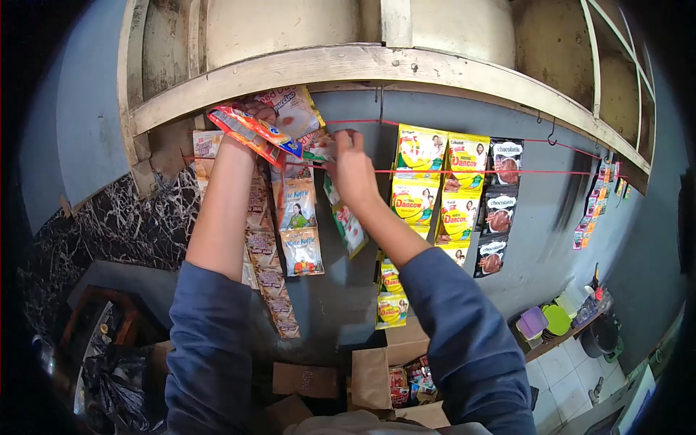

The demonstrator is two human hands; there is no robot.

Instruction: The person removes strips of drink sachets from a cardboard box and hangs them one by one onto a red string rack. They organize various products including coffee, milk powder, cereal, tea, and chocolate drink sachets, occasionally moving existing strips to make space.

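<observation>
Grey wall fills the view, with a pale wooden beam running across the top of it, and below that a red string is stretched from side to side. On the string hang the yellow strips, two columns side by side, with a black strip just to their right. Further left a coffee strip dangles beside a long brown strip that reaches well down the wall. Down on the floor, open cardboard boxes sit between the blue sleeves. Both arms are up at the string. The left hand is clenched round an orange strip, held tilted just under the beam, and the sachets cover most of the fingers. The right hand is pinched onto the top of a green-and-white strip right at the string, between the coffee strip and the yellow ones, and the sachets trail down past the wrist.
</observation>
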